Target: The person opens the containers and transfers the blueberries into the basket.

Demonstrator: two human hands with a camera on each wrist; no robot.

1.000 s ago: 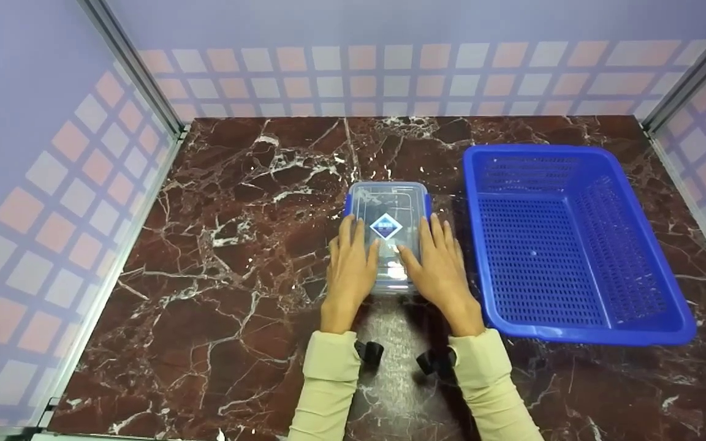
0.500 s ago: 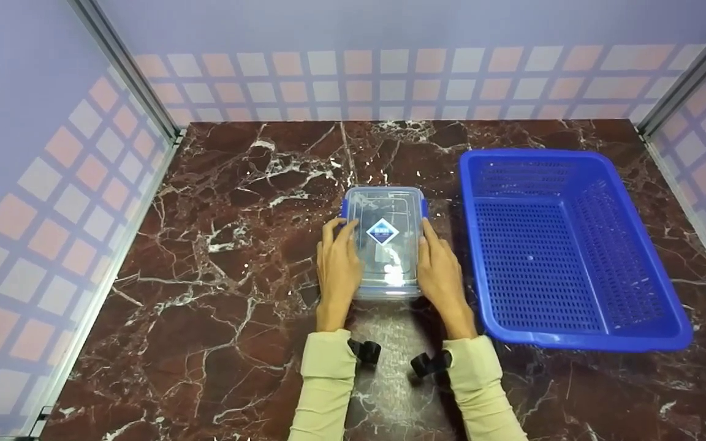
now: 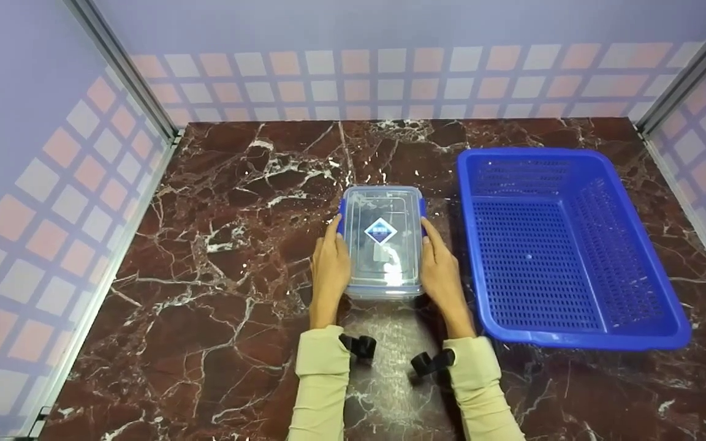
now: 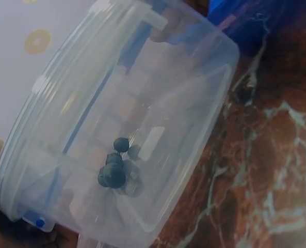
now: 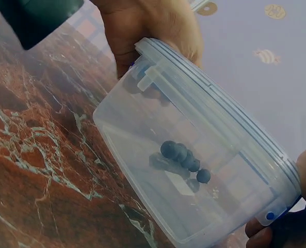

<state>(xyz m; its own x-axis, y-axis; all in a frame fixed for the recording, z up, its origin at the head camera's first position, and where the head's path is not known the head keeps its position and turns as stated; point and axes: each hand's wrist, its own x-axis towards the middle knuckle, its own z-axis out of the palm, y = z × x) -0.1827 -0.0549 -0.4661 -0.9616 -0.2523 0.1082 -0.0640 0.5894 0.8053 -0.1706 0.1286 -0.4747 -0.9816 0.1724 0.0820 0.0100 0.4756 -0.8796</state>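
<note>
A clear plastic food container [image 3: 383, 269] with a lid, blue side latches and a diamond-shaped blue-and-white label stands mid-table. Its lid looks closed. Through its walls several small dark round pieces of fruit or balls [image 5: 181, 155] show on the bottom; their kind is unclear. My left hand [image 3: 331, 266] grips the left side, fingers along the blue latch. On the opposite side my right hand [image 3: 442, 269] holds the container, its fingers curled under the latch [image 5: 270, 214] in the right wrist view. Much of the left hand's fingers is hidden in the left wrist view.
To the right of the container stands a blue perforated plastic basket [image 3: 641, 257], close to my right hand. The dark red marbled tabletop [image 3: 218, 343] is bounded by patterned panels [image 3: 353, 30] at the back and both sides.
Both hands have slid outward from the top of the lid to the container's two sides. The thumbs have left the lid's middle. The container appears in the same place.
</note>
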